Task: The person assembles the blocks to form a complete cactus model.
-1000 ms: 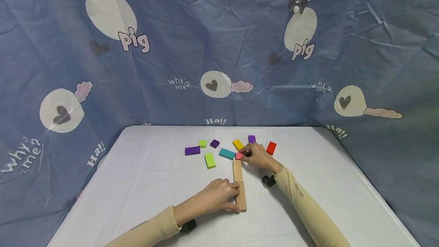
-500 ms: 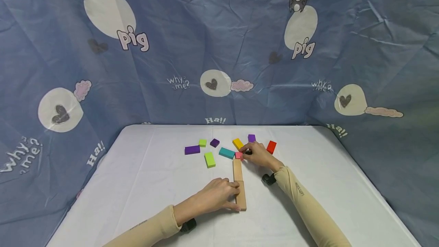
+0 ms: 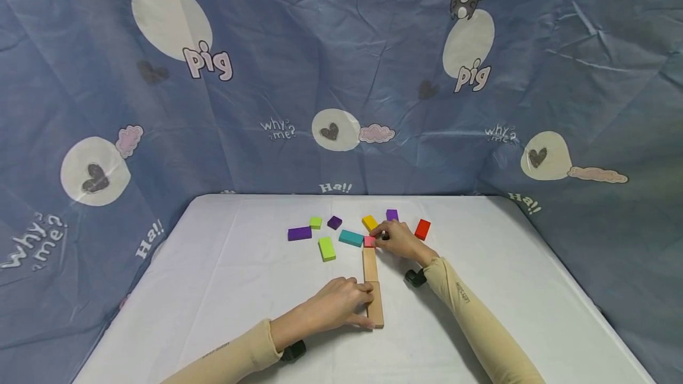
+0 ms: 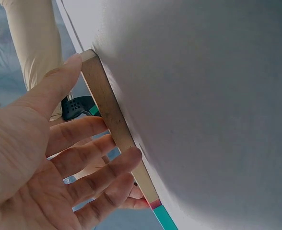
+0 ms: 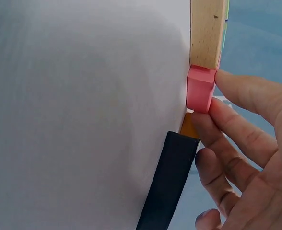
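We see a little pink block (image 3: 369, 242) lying on the white counter (image 3: 235, 295), and our right hand (image 3: 404, 243) pinches it between thumb and fingers, held narrow. A far wooden block (image 3: 370, 265) touches the pink block on the side close to us. A near wooden block (image 3: 376, 312) comes next in that line, farther from the pink block and closer to us. Our left hand (image 3: 338, 303) holds this one, with the thumb at its near end and bent fingers along it.

Just left of the pink block is a teal block (image 3: 351, 238). A yellow block (image 3: 370, 223) lies near the pink block, behind it. Behind it and to the right we see a violet block (image 3: 392, 215), and farther right is a red block (image 3: 423, 229). Left of the pink block, past the teal one, lie a long green block (image 3: 326, 249), a small green block (image 3: 316, 223), a small dark purple block (image 3: 334, 222) and a long purple block (image 3: 299, 233). Well behind the pink block hangs a blue cloth (image 3: 341, 76) with pig pictures.
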A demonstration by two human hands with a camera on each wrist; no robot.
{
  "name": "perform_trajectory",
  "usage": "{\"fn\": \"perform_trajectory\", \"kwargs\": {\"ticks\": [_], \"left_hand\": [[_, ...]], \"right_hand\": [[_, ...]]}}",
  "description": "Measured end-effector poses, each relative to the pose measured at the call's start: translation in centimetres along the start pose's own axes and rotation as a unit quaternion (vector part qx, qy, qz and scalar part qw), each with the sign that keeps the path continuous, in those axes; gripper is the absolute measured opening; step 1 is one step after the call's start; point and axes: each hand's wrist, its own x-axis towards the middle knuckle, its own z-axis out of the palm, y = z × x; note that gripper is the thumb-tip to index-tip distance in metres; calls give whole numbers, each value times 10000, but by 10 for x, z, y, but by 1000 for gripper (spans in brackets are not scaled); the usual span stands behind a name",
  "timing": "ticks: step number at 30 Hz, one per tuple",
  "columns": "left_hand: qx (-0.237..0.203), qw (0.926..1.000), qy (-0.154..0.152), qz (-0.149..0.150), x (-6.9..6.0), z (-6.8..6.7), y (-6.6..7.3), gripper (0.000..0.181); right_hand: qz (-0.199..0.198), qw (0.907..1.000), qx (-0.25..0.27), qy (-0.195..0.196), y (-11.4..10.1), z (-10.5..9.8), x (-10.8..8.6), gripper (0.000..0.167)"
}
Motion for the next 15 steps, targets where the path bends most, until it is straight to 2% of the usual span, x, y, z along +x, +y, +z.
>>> {"fn": "perform_trajectory", "kwargs": {"ticks": [15], "left_hand": [[38,10000,-19,5,0,0,1,48]], "right_hand": [[17,9999,85,-73,-2,0,-3,21]]}}
